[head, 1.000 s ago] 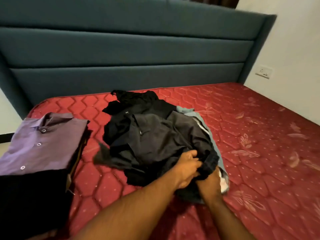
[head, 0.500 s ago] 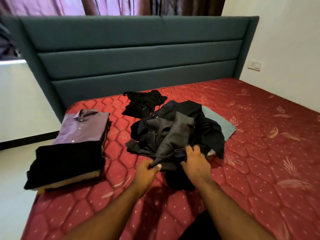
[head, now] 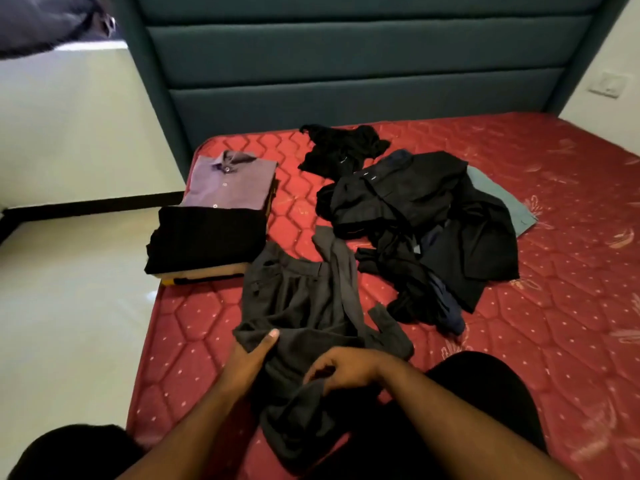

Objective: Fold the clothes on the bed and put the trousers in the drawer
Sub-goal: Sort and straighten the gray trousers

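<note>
A pair of dark grey trousers (head: pixel 304 299) lies crumpled on the red mattress (head: pixel 554 271), pulled apart from the pile and close to me. My left hand (head: pixel 251 358) grips the cloth at its left edge, thumb on top. Just right of it, my right hand (head: pixel 341 370) pinches a fold of the same trousers with curled fingers. Behind them a heap of unfolded black and dark clothes (head: pixel 426 220) lies mid-bed, with a small black garment (head: pixel 343 148) behind it and a grey-blue piece (head: pixel 498 195) under its right side.
A folded stack sits at the bed's left edge: a purple shirt (head: pixel 230 183) and a black folded garment (head: pixel 207 237) on top. The teal padded headboard (head: pixel 346 71) rises behind. Pale floor (head: pixel 69 289) lies left of the bed; a wall socket (head: pixel 606 85) is at right.
The grey trousers have come out of the dark pile toward me and lie spread in front. Both hands moved nearer to me with the trousers; the camera tilted lower.
</note>
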Available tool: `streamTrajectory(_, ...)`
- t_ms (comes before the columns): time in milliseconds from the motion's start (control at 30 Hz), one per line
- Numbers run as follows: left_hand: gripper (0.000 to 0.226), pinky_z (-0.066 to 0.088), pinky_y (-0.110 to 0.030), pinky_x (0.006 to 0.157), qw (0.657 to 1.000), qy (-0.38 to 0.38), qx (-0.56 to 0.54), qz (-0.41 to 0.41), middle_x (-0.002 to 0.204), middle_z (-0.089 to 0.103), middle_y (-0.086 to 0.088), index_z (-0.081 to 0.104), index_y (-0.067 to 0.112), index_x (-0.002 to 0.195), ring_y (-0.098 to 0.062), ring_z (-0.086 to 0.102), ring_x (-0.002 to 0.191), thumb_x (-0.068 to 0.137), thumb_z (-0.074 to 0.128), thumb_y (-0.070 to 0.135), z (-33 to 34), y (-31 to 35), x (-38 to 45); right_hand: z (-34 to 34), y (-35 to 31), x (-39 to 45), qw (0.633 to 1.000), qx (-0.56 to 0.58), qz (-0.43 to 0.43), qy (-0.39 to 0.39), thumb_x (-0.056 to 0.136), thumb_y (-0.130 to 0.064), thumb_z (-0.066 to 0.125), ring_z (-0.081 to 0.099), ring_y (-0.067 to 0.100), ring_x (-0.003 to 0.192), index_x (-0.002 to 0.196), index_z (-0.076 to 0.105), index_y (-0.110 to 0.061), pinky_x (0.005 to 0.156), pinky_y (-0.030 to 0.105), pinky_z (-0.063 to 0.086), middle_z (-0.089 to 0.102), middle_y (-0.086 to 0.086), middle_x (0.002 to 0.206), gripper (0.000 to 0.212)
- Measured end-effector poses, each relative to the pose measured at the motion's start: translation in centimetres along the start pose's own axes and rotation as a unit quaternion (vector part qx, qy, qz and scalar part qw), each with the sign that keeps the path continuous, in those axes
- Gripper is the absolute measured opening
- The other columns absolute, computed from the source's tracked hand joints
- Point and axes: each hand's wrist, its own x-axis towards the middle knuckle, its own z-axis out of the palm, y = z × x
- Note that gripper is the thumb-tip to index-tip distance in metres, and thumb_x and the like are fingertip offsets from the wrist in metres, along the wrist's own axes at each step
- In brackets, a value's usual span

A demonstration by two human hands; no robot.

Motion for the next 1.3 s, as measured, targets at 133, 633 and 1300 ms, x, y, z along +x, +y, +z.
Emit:
streamTrajectory(133,0.057,0.048,-0.011,0.076,1.000,0.005,0.027,-0.005,0.111,0.062,-0.008,0.055,0.003,0.130,-0.018,0.059,0.097,0.078,0.060,-0.020,-0.3,0.9,1.0,-1.7,0.6,0.5,0.957,0.103,-0.013,0.271,0.084,-0.021,0.074,0.060,0.002,0.093,0.122,0.062,-0.011,0.091,0.030,0.048,0.065,0.001,0.108,0.041)
streamTrajectory(633,0.043,0.048,-0.040,0.096,0.849,0.031,0.501,0.167,0.128,0.055,-0.011,0.059,0.017,0.124,-0.032,0.057,0.114,0.088,0.063,0.040,-3.6,7.1,3.1,-3.2,-1.8,5.7,0.907,0.025,0.077,0.414,0.083,-0.021,0.071,0.060,0.026,0.109,0.122,0.061,-0.015,0.096,0.033,0.046,0.061,0.011,0.118,0.041)
streamTrajectory(1300,0.012,0.019,-0.043,0.105,0.766,-0.198,0.582,0.188,0.144,0.045,0.021,0.057,0.036,0.092,-0.014,0.025,0.141,0.085,0.066,0.041,-1.4,6.7,4.6,-1.0,-0.8,4.5,0.887,-0.078,0.020,0.455,0.079,-0.036,0.072,0.034,0.005,0.123,0.095,0.072,-0.038,0.096,0.030,0.021,0.052,-0.015,0.125,0.017)
